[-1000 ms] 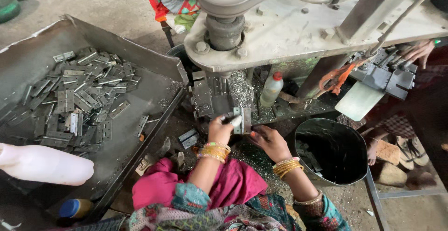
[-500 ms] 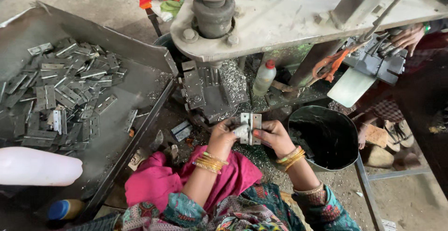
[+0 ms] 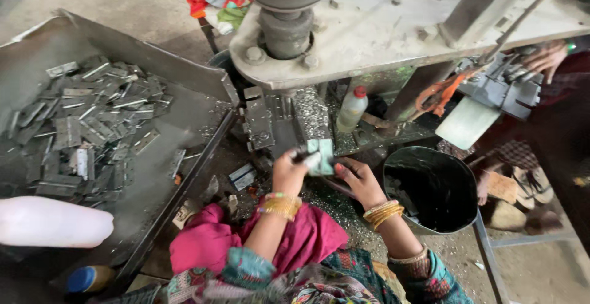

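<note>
Head view showed your left hand [image 3: 287, 172] with its fingers curled around a small metal plate [image 3: 321, 156], gripping it by its left edge and holding it upright just in front of the press block [image 3: 310, 116]. Your right hand [image 3: 361, 181] sat just beside it, fingertips [image 3: 339, 169] bent in toward the plate's right edge; whether they actually pinched the plate or only touched it was hard to tell, since the contact point was blurred. Both of your wrists wore gold bangles [image 3: 280, 205].

Behind the plate, the press block stood under the heavy machine table [image 3: 393, 27], with a dark metal bracket [image 3: 259, 122] to its left and metal chips scattered over it. A small plastic bottle with a red cap [image 3: 353, 108] stood just right of the block. A black bucket [image 3: 437, 187] sat on the floor near your right hand.

Well to your left lay a big metal tray [image 3: 153, 52] holding a loose pile of flat metal pieces [image 3: 86, 126]. A white rounded object [image 3: 52, 221] lay at the tray's near edge, with a blue-capped bottle [image 3: 89, 278] below it. Your pink cloth [image 3: 258, 239] covered your lap. Another person's hand [image 3: 547, 58] rested on the grey machine part [image 3: 501, 89] at the far right.
</note>
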